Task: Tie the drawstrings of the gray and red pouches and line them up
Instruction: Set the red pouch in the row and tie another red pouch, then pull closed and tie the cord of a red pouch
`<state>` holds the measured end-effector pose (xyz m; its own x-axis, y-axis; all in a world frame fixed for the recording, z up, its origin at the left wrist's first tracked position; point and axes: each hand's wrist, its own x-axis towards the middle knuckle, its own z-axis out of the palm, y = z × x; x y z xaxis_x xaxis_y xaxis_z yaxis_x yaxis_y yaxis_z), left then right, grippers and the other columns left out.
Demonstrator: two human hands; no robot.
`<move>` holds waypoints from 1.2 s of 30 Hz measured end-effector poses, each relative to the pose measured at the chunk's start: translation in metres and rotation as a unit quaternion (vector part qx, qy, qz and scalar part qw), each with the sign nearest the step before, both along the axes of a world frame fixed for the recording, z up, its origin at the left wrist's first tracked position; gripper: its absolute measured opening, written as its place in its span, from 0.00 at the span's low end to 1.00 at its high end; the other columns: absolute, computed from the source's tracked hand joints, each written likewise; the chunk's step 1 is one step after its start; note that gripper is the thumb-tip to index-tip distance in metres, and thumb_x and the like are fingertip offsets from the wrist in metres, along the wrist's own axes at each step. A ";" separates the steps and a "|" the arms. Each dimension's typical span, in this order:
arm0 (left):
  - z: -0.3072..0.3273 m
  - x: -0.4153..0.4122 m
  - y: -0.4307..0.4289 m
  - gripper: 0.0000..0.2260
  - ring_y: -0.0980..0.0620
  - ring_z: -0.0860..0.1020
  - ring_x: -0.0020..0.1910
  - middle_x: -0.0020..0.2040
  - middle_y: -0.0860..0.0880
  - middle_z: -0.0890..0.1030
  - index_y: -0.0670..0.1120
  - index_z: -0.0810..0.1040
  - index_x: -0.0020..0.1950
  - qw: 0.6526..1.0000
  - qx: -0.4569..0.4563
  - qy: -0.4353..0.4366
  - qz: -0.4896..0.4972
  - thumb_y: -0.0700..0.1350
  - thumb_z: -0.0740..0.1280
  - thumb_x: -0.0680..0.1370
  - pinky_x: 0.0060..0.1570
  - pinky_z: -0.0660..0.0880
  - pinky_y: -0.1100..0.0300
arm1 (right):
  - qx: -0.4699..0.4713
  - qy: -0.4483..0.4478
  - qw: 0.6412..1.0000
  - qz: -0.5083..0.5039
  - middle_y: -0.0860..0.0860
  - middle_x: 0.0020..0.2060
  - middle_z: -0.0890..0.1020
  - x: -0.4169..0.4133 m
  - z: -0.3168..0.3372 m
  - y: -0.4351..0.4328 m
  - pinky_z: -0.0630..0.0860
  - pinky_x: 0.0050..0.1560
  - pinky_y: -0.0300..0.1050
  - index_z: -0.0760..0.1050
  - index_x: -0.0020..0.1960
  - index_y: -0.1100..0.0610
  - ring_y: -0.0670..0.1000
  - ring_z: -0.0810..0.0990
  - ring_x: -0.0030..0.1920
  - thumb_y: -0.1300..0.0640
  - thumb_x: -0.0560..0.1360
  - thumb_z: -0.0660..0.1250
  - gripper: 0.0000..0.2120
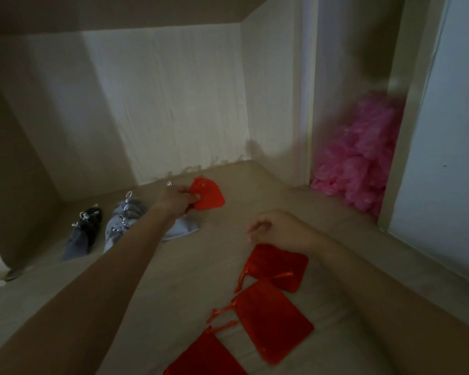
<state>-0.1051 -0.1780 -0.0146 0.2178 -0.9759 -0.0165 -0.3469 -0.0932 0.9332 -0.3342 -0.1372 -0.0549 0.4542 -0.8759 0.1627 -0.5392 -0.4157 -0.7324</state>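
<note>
Left forearm (92, 293); left hand (177, 198) around red pouch (210, 197)

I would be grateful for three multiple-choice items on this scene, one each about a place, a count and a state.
1. Where is the pink heap? A in the recess on the right; B at far left; C under the left arm.
2. How many flat red pouches lie near the right hand? A one; B three; C five.
3. What does the left hand do? A lies flat and open; B grips a red pouch; C is out of view.

Answers: 1 A, it fills the nook past the partition. 2 B, three lie flat in a row. 3 B, its fingers curl round the pouch.
</note>
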 end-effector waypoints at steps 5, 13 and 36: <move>-0.006 0.000 -0.038 0.15 0.54 0.71 0.20 0.33 0.45 0.69 0.34 0.71 0.65 0.998 0.036 0.031 0.029 0.34 0.63 0.78 0.14 0.65 0.70 | 0.065 0.002 0.997 0.047 0.48 0.45 0.83 -0.009 -0.004 -0.002 0.71 0.47 0.32 0.83 0.48 0.54 0.37 0.77 0.42 0.52 0.67 0.76 0.11; -0.021 -0.001 -0.065 0.15 0.52 0.77 0.19 0.37 0.40 0.76 0.31 0.71 0.59 0.994 0.091 -0.028 0.047 0.32 0.68 0.74 0.19 0.76 0.61 | 0.069 0.056 0.989 0.115 0.51 0.51 0.81 -0.018 0.004 -0.002 0.71 0.60 0.43 0.83 0.50 0.55 0.48 0.78 0.55 0.57 0.67 0.76 0.13; 0.013 -0.028 0.111 0.16 0.57 0.77 0.44 0.49 0.49 0.80 0.47 0.76 0.57 0.980 -0.067 -0.109 -0.154 0.31 0.66 0.74 0.46 0.74 0.66 | -0.144 -0.120 0.981 0.041 0.44 0.33 0.76 0.018 0.040 0.021 0.68 0.37 0.34 0.75 0.39 0.54 0.40 0.73 0.35 0.60 0.70 0.74 0.07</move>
